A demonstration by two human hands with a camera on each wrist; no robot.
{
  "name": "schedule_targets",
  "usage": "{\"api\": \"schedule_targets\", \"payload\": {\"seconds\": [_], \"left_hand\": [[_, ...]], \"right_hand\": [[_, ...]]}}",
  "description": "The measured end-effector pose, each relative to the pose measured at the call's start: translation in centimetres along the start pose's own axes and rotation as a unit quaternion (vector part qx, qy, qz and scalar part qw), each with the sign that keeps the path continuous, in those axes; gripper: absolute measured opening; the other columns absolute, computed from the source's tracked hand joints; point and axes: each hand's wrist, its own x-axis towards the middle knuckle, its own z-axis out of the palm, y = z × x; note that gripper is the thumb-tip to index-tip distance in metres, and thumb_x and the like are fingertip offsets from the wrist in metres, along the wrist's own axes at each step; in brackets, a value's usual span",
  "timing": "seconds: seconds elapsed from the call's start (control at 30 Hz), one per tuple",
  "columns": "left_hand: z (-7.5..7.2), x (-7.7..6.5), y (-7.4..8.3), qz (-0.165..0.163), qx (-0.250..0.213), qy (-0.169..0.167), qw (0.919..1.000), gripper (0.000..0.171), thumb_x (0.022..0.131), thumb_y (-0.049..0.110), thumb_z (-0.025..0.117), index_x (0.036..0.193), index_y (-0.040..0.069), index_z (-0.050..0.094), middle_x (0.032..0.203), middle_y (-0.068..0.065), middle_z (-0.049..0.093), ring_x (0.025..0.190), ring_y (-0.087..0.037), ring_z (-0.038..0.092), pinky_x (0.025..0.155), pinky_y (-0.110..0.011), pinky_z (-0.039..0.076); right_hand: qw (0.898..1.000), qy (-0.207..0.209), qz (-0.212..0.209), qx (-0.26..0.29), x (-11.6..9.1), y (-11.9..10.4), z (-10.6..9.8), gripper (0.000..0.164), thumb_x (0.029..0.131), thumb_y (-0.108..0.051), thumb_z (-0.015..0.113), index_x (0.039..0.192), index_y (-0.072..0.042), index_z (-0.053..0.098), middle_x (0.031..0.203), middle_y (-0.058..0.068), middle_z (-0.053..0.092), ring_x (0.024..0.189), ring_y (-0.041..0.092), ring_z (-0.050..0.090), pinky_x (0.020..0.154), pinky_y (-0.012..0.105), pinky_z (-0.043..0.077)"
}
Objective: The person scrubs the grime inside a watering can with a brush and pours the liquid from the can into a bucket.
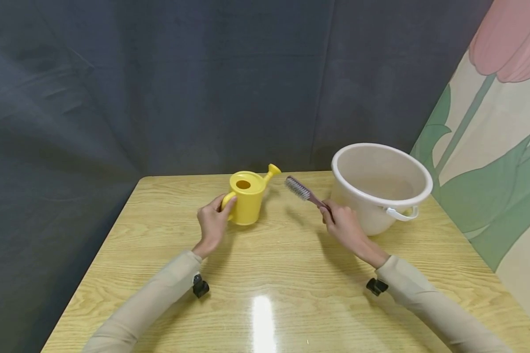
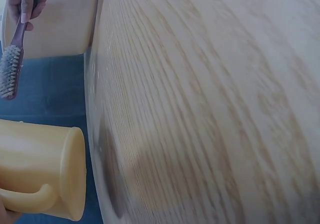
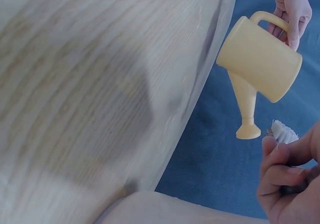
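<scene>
My left hand (image 1: pixel 213 223) grips the handle of a yellow watering can (image 1: pixel 247 206). The can is upright, its spout pointing right; in the left wrist view a narrow gap shows between its base and the tabletop. In my right hand (image 1: pixel 346 225) is a purple-brown scrub brush (image 1: pixel 309 194), held by its handle above the table. Its pale bristles (image 2: pixel 9 71) face toward the left, and the brush head is close to the spout (image 3: pixel 246 104) without touching it. Curled fingers (image 3: pixel 277 176) hide most of the brush handle in the right wrist view.
A white bucket (image 1: pixel 357 193) with a white handle (image 1: pixel 402 214) stands at the back right, just beyond my right hand. The wooden table (image 1: pixel 247 274) meets a dark curtain (image 1: pixel 229 88) behind and a flower-painted wall (image 1: pixel 481 196) on the right.
</scene>
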Motion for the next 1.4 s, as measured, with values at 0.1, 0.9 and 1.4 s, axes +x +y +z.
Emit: {"api": "schedule_targets", "payload": {"seconds": [0.1, 0.9, 1.4], "left_hand": [[0.2, 0.0, 0.1, 0.008, 0.0, -0.002, 1.0, 0.024, 0.09, 0.015, 0.075, 0.103, -0.005, 0.074, 0.093, -0.018, 0.074, 0.074, -0.026, 0.072, 0.06, -0.037, 0.061], [2.1, -0.4, 0.9, 0.021, -0.005, -0.019, 0.9996, 0.024, 0.089, 0.013, 0.076, 0.104, -0.005, 0.074, 0.095, -0.018, 0.074, 0.076, -0.026, 0.073, 0.063, -0.036, 0.062], [2.8, -1.2, 0.5, 0.029, -0.003, -0.025, 0.9993, 0.026, 0.088, 0.014, 0.077, 0.106, -0.003, 0.074, 0.098, -0.017, 0.074, 0.081, -0.027, 0.073, 0.066, -0.038, 0.062]], "right_hand": [[1.0, 0.0, -0.003, -0.002, 0.0, -0.2, 0.0, 0.013, 0.101, -0.004, 0.055, 0.095, 0.004, 0.063, 0.065, 0.001, 0.058, 0.046, 0.008, 0.044, 0.036, 0.023, 0.037], [0.999, 0.013, -0.031, -0.006, 0.4, -1.3, -0.7, 0.01, 0.099, -0.004, 0.058, 0.092, 0.0, 0.063, 0.065, -0.002, 0.056, 0.048, 0.008, 0.044, 0.04, 0.026, 0.039], [1.0, -0.005, -0.025, 0.001, 0.5, -1.5, -0.4, 0.01, 0.1, -0.005, 0.057, 0.093, -0.001, 0.064, 0.065, -0.002, 0.056, 0.049, 0.008, 0.044, 0.041, 0.026, 0.039]]}}
